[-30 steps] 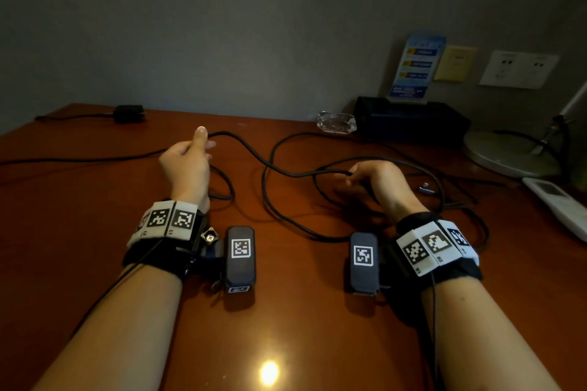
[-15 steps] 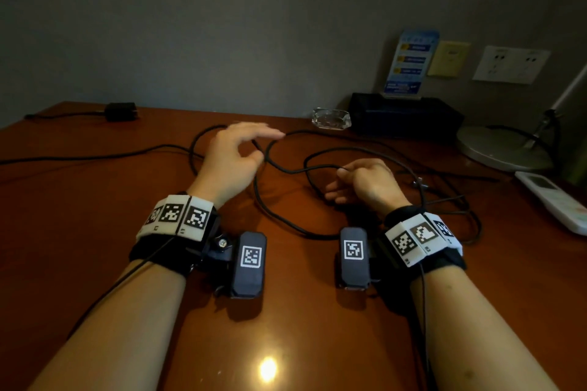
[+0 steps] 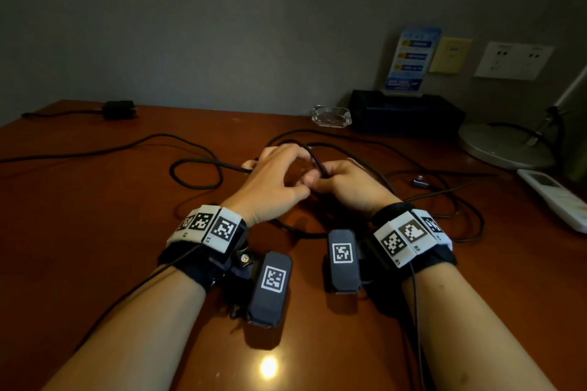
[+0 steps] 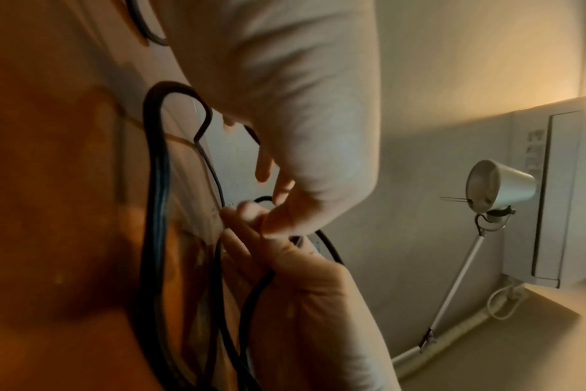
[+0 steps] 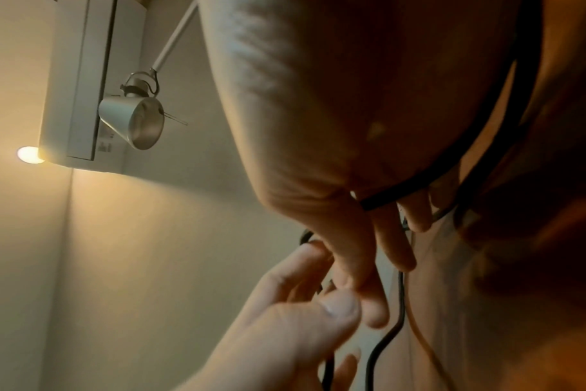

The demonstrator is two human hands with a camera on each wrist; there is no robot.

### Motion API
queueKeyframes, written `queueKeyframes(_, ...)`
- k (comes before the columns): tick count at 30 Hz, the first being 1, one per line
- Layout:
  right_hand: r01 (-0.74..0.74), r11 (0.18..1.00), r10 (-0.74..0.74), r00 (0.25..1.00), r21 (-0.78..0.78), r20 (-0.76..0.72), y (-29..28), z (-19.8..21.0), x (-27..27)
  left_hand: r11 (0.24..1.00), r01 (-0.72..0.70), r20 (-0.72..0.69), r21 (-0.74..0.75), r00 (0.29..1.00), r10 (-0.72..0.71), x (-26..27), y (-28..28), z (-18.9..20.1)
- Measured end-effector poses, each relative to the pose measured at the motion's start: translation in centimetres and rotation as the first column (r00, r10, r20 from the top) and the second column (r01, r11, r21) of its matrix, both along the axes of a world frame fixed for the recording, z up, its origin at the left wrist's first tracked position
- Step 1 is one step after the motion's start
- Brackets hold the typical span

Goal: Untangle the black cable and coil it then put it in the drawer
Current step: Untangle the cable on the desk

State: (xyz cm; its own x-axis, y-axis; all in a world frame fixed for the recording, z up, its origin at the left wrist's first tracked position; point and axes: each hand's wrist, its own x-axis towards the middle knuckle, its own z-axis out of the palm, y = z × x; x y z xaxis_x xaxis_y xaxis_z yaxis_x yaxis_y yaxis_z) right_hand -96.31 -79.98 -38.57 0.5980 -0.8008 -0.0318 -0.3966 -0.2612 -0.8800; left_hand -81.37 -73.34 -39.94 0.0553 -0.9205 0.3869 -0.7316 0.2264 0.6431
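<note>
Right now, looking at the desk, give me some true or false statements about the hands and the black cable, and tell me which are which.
1. Both hands meet over the middle of the desk. True: the left hand and right hand are close together, thumbs nearly touching.
2. The right hand grips the black cable. True.
3. The cable is already a neat coil. False: it sprawls in loose loops across the desk.
4. A glass ashtray stands near the wall. True.
5. The white remote lies at the left edge of the desk. False: it lies at the right edge.
</note>
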Motion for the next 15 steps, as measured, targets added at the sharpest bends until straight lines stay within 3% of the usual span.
queueKeyframes(3, -0.065, 0.997, 0.064, 0.998, -0.033, -0.018, 0.6, 0.2, 0.3, 0.994, 0.09, -0.37, 0.058, 0.927, -0.062, -0.7, -0.4, 0.3)
queueKeyframes(7, -0.105, 0.987, 0.095, 0.992, -0.12, -0.086, 1.1, 0.3, 0.4, 0.997, 0.015, -0.424, -0.074, 0.905, -0.045, -1.4, -0.7, -0.2)
queueKeyframes(9, -0.126, 0.977, 0.111, 0.99, -0.171, -0.092, 0.9, 0.3, 0.4, 0.997, -0.042, -0.521, -0.069, 0.853, 0.0, -1.1, -0.9, -0.5)
queueKeyframes(12, -0.162, 0.967, 0.154, 0.986, -0.196, -0.057, 1.1, 0.7, 0.1, 0.99, -0.134, -0.713, 0.041, 0.69, 0.123, -0.2, -1.3, -0.5)
queueKeyframes(15, -0.171, 0.985, 0.17, 0.971, -0.009, 0.168, 1.1, 0.7, -0.3, 0.975, -0.189, -0.838, 0.118, 0.508, 0.2, 0.7, -1.2, 0.0)
